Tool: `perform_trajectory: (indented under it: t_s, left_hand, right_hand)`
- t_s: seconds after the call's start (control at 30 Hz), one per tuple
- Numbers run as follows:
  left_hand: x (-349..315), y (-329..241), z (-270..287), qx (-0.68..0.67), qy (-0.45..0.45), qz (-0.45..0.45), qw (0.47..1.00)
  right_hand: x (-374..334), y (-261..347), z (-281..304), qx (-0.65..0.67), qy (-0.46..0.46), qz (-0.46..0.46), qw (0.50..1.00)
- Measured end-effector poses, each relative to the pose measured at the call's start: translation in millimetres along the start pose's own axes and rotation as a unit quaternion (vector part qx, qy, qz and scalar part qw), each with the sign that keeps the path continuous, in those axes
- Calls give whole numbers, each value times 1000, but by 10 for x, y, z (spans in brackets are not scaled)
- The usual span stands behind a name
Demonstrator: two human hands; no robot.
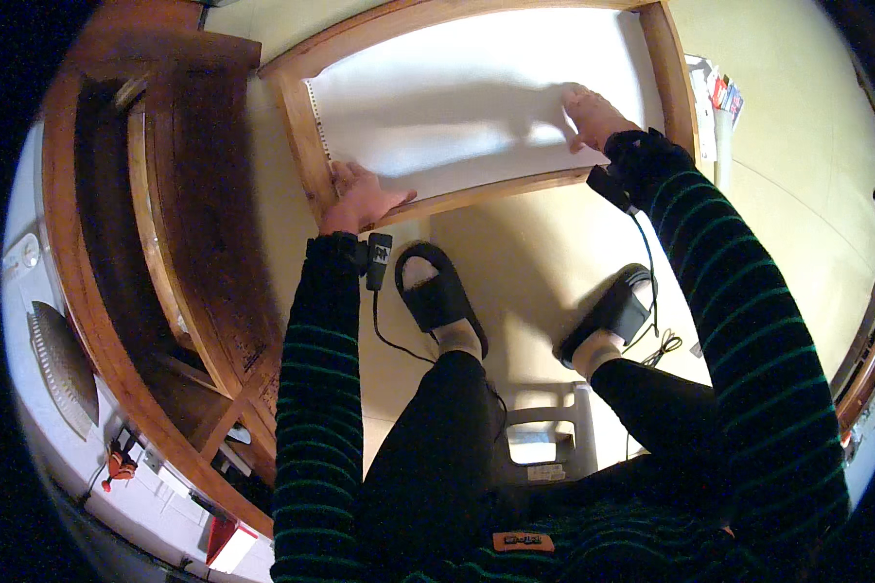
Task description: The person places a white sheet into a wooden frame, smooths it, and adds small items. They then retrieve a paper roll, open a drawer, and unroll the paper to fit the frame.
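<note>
A wooden drawer [681, 78] lies on the floor in front of me. A white sheet of paper [457, 58] lines its bottom, with a row of perforated holes along the left edge. My left hand [360, 197] rests at the drawer's near left corner, thumb stretched right along the near wall and fingers over the sheet's corner. Toward the right side, my right hand [593, 119] is over the paper with fingers spread, casting a shadow on it. Whether it presses on the sheet, I cannot tell. Neither hand grips anything visible.
At the left stands a wooden cabinet [228, 204] with an open drawer bay. My slippered feet [439, 296] are on the floor just nearer than the drawer, beside a grey stool [583, 428]. Papers [724, 107] lie right of the drawer. Cables [656, 345] trail near my right foot.
</note>
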State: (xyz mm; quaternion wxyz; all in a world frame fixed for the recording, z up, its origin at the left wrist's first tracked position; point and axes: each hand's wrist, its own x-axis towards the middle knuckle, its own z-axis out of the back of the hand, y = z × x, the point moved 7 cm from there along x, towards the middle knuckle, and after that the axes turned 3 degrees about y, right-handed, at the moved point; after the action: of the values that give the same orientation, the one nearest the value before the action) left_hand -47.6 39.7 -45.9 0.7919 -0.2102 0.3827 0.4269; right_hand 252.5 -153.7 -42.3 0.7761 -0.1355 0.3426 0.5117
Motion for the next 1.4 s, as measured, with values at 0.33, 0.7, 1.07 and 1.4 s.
perform_trajectory:
  t_s: [0.33,0.7,1.07,1.4]
  left_hand:
    - [15,7,77,58,-54,6,997]
    - [308,138,147,33,-99,-46,993]
    - [459,90,369,9,-60,-35,998]
    - [602,105,652,5,-66,27,997]
  right_hand:
    - [3,-17,14,-20,-46,20,999]
    - [27,-59,-46,19,-20,16,999]
    - [33,-48,-42,16,-10,9,1000]
    - [13,-31,-15,18,-53,30,998]
